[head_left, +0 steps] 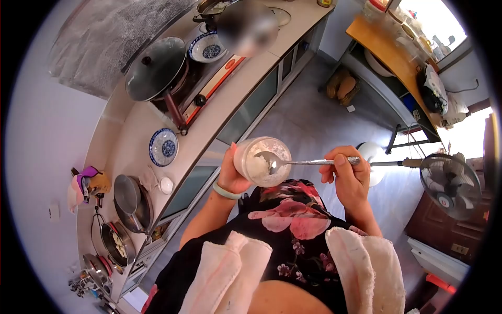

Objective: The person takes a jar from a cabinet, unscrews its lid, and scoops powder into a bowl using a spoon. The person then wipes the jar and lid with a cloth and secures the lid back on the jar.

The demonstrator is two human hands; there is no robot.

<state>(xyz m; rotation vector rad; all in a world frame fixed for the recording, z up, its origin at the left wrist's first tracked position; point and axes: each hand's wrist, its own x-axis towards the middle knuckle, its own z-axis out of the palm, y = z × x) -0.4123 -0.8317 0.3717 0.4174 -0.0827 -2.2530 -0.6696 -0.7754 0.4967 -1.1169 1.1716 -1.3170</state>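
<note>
A clear jar (pixel 278 150) is held in mid-air in front of the person's body, its mouth tipped toward the camera. White matter (pixel 256 168) lies inside; it looks like powder or fine grain, though the view is too coarse to be sure. The left hand (pixel 234 170) is curled around the jar's side, with a pale band (pixel 226 192) on its wrist. A metal spoon (pixel 308 162) reaches across the rim, its bowl inside the mouth. The right hand (pixel 348 170) is closed on the spoon's handle, thumb on top.

Just beyond the jar is the dark floral garment (pixel 295 222). To the left runs a long desk (pixel 201 128), bearing a blue-patterned dish (pixel 163 147), a small white bowl (pixel 166 185) and, on the stove (pixel 213 86), a lidded pan (pixel 157 68). Farther along sits a pan of pale food (pixel 117 243). A fan (pixel 449 186) stands at the right.
</note>
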